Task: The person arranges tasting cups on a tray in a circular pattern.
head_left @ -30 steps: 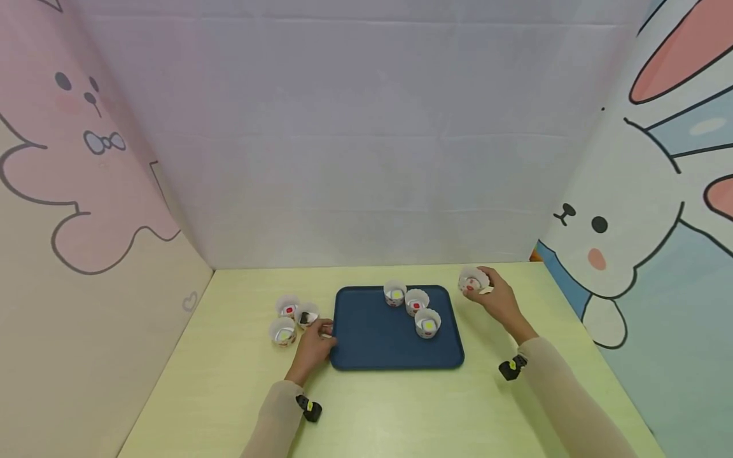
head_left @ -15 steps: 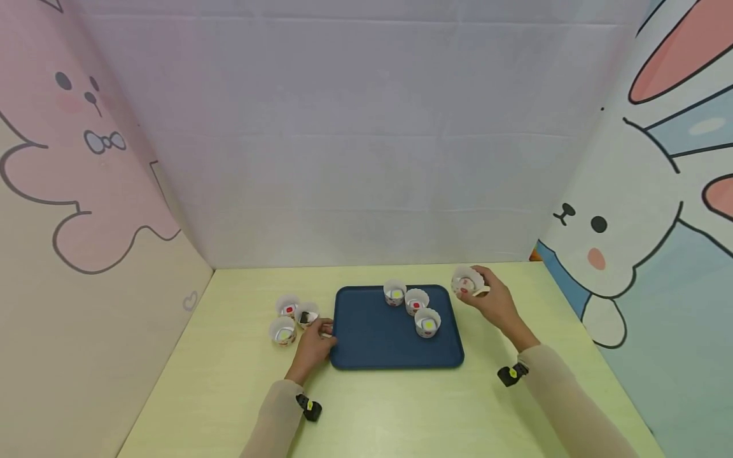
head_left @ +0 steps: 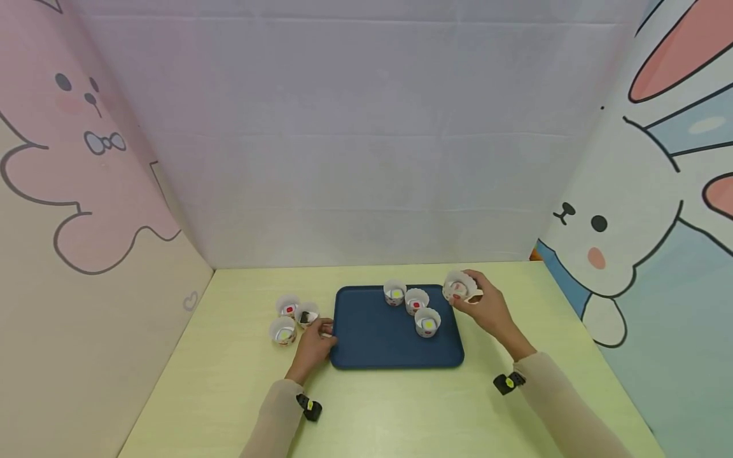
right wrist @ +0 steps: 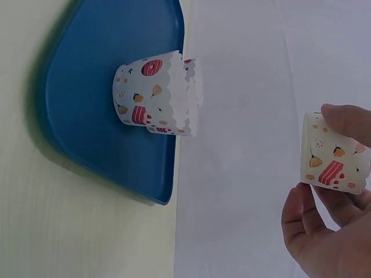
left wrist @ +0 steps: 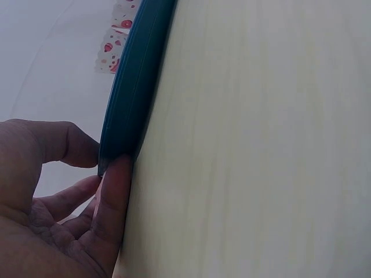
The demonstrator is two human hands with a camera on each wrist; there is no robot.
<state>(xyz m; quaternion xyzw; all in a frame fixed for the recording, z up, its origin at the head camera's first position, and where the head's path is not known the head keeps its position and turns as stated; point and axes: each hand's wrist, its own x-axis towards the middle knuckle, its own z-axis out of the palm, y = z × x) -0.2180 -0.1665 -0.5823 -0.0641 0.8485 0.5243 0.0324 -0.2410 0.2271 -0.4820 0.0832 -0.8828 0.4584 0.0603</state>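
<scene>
Left hand (head_left: 312, 348) pinches one tray (head_left: 372, 343); right hand (head_left: 489, 312) grips one cup (head_left: 458, 286); three cups (head_left: 427, 324) on tray, three more cups (head_left: 283, 332) on table (head_left: 378, 413).

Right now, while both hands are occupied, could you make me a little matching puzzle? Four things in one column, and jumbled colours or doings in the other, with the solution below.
Things:
1. the tray
2. the left hand
3. the table
4. the right hand

Descriptions:
A. holding a white patterned cup
B. pale yellow
C. dark blue
D. touching the tray's edge

Right pairs: 1-C, 2-D, 3-B, 4-A
</scene>
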